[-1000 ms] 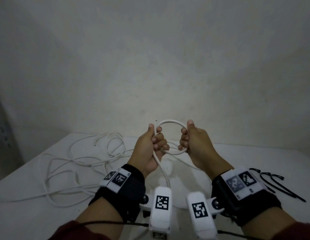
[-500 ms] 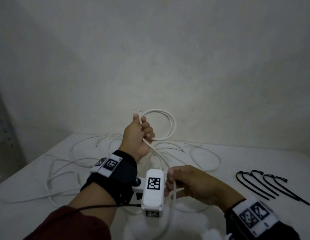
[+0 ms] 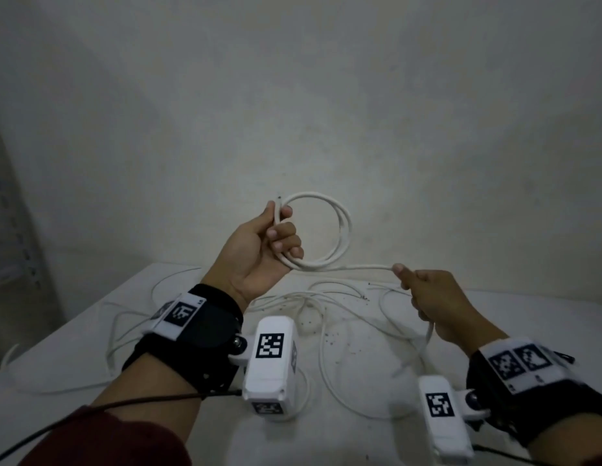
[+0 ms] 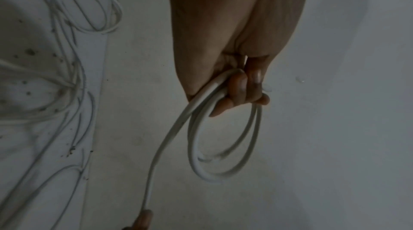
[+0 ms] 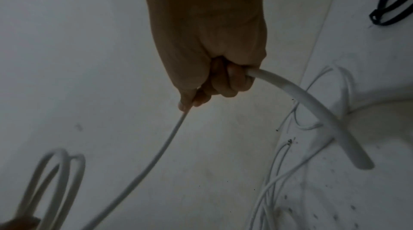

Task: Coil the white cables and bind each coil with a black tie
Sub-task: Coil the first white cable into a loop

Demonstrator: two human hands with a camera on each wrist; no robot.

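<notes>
Coiling is under way, judging from the head view: the left hand (image 3: 259, 243) is raised above the surface (image 3: 528, 317), fingers curled round a coil (image 3: 340, 230) of about two turns, with the cut end sticking up past the thumb. From the bottom of the coil the cable (image 3: 360, 268) runs level to the right hand (image 3: 434, 297), which is closed round it; the tail drops behind that hand to the surface. More loose cables (image 3: 319, 297) lie tangled below. No ties can be made out in this view.

Left wrist view: the fingers (image 4: 239, 89) clamp the turns against the palm. The turns (image 4: 225, 145) hang at slightly different sizes. Risk, in my judgement: a slackened grip would let the stiff turns spring apart.

Right wrist view: the right hand (image 5: 212, 68) is a closed fist on the cable, which leaves it on both sides; the thick run (image 5: 312, 106) curves down to the surface. Ties (image 5: 388, 4) lie at the far right, untouched. Risk: the tail could catch in the loose cables (image 5: 279, 172) as it is drawn up, dragging them or kinking the next turn. Both hands being occupied, reaching for a tie could loosen the coil.

Containers: none seen in any view.
</notes>
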